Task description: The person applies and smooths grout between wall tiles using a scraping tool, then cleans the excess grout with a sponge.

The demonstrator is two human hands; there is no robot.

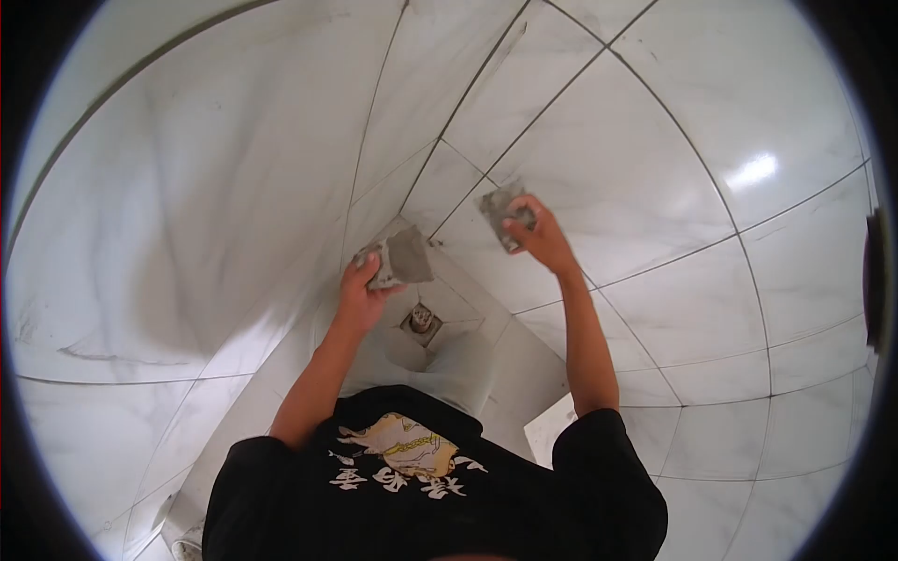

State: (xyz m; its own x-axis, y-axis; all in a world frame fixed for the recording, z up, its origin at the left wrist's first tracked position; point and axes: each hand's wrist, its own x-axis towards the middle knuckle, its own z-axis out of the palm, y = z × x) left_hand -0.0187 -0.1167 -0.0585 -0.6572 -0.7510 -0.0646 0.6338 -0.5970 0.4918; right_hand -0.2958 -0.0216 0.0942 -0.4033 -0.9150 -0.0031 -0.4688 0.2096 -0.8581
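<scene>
My left hand (pixel 363 290) is closed around a small, pale, boxy piece loaded with grey grout (pixel 408 257), thumb on its near side. It is held up over the floor near the corner. To the right, my right hand (pixel 543 238) grips a squarish flat spreader (pixel 492 217) smeared with grey, its thumb and fingers pinching the back. The spreader lies close against the white marbled wall tiles (pixel 645 178), beside the dark joint lines. The grey smears hide what the spreader is made of.
A larger marbled wall (pixel 215 187) rises on the left and meets the right wall at a corner. Below my hands, a square floor opening (pixel 422 320) holds a pipe end. A dark object (pixel 876 280) juts in at the far right.
</scene>
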